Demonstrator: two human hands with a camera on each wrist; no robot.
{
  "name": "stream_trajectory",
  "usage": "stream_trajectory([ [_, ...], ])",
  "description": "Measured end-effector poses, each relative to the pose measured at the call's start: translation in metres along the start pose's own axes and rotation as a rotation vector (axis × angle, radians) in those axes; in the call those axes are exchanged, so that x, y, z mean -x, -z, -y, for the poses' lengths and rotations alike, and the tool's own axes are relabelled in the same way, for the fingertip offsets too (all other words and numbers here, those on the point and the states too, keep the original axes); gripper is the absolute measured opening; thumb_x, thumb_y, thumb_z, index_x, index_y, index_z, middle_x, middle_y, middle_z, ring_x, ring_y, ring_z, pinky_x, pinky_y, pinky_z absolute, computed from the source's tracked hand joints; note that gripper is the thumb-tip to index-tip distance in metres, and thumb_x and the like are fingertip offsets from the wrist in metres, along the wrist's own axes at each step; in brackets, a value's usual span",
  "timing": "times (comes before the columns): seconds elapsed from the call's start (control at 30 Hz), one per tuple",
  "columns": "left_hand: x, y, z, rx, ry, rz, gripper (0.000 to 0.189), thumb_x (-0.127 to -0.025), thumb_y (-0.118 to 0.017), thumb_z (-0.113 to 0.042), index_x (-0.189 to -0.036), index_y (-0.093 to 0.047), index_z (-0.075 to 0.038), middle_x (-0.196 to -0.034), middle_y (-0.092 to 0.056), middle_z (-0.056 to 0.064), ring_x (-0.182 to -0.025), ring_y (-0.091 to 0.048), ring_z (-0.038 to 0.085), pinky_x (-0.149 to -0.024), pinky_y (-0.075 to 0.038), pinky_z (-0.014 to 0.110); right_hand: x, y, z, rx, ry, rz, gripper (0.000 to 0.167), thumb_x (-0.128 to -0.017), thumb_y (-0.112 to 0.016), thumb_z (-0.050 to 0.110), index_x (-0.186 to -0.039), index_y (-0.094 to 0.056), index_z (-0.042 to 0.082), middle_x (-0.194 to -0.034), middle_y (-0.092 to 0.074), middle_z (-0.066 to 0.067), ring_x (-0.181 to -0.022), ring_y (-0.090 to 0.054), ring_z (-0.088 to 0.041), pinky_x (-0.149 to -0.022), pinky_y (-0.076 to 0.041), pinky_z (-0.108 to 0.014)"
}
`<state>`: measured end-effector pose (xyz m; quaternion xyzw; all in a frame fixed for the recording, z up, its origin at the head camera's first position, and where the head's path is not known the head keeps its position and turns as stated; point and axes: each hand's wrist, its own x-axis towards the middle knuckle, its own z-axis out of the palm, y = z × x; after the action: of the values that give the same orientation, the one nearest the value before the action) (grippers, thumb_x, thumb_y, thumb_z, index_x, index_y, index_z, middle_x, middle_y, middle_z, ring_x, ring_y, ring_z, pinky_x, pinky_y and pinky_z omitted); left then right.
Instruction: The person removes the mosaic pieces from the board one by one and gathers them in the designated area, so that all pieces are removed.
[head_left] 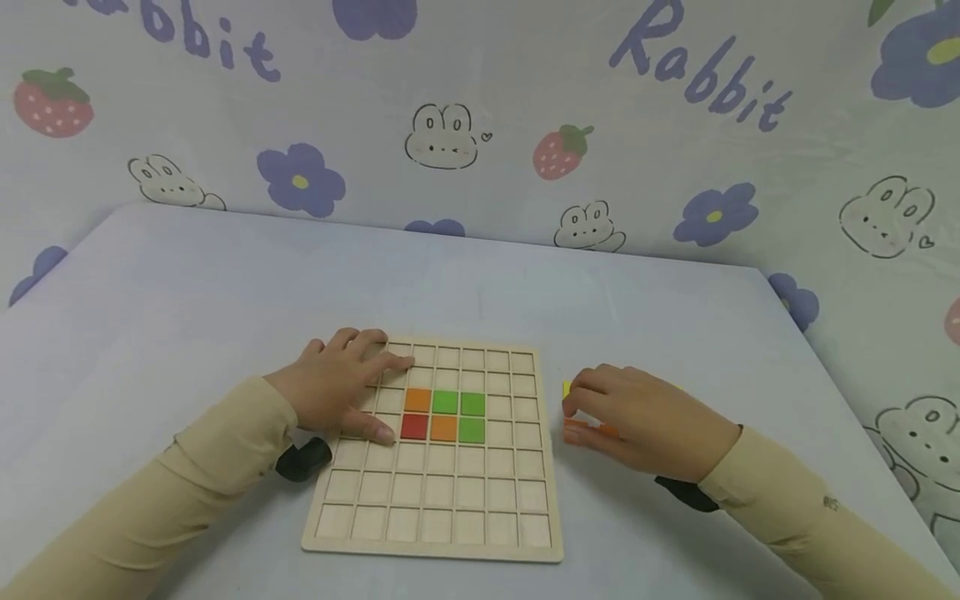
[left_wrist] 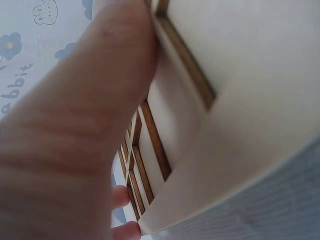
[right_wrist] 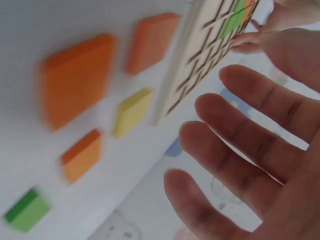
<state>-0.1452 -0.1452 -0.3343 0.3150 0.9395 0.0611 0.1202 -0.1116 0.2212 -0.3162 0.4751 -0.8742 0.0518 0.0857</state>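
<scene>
A pale wooden grid board (head_left: 442, 532) lies flat on the table. My left hand (head_left: 333, 387) rests spread over its left edge, the thumb beside a red tile (head_left: 414, 427). Around that tile in the grid sit two orange tiles (head_left: 417, 400) and three green tiles (head_left: 446, 402). To the right of the board, my right hand (head_left: 637, 421) hovers over loose tiles, partly covering them. In the right wrist view its fingers (right_wrist: 215, 145) are apart and hold nothing. Below them lie a yellow tile (right_wrist: 133, 112), a green tile (right_wrist: 27, 210) and three orange tiles (right_wrist: 77, 82).
A white cloth covers the table (head_left: 480, 283), which meets a backdrop (head_left: 510, 75) printed with rabbits, flowers and strawberries. Dark wrist devices (head_left: 303, 460) show under both sleeves.
</scene>
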Motion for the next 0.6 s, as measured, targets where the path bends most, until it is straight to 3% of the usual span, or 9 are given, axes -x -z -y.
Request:
stream_trajectory([
  [0.2,0.000,0.000,0.001,-0.001,0.007,0.001,0.090,-0.074,-0.063,-0.071,-0.146,-0.037,-0.023,-0.146,-0.030,0.016,-0.131,-0.032,0.041,-0.090,-0.037,0.058,-0.037,-0.002,0.008,0.055,0.024,0.077,0.017,-0.087,-0.070,0.028,-0.100,-0.063,0.018,-0.096,-0.059,0.007,-0.086,-0.054,-0.010,-0.073,-0.043,-0.031],
  [0.37,0.000,-0.001,0.002,0.009,0.007,0.004,0.090,-0.074,-0.063,-0.071,-0.146,-0.037,-0.024,-0.147,-0.030,0.016,-0.132,-0.031,0.040,-0.091,-0.037,0.059,-0.065,-0.012,0.014,0.032,0.045,0.145,0.028,-0.090,-0.067,0.029,-0.113,-0.059,0.015,-0.104,-0.060,0.004,-0.091,-0.058,-0.011,-0.077,-0.047,-0.030],
  [0.6,0.000,0.001,-0.001,0.019,0.013,0.009,0.090,-0.074,-0.065,-0.069,-0.146,-0.037,-0.023,-0.147,-0.030,0.017,-0.132,-0.030,0.040,-0.093,-0.036,0.059,-0.086,-0.025,0.018,0.019,0.091,0.193,0.028,-0.092,-0.064,0.021,-0.118,-0.056,0.015,-0.104,-0.060,0.003,-0.091,-0.059,-0.011,-0.086,-0.048,-0.026],
])
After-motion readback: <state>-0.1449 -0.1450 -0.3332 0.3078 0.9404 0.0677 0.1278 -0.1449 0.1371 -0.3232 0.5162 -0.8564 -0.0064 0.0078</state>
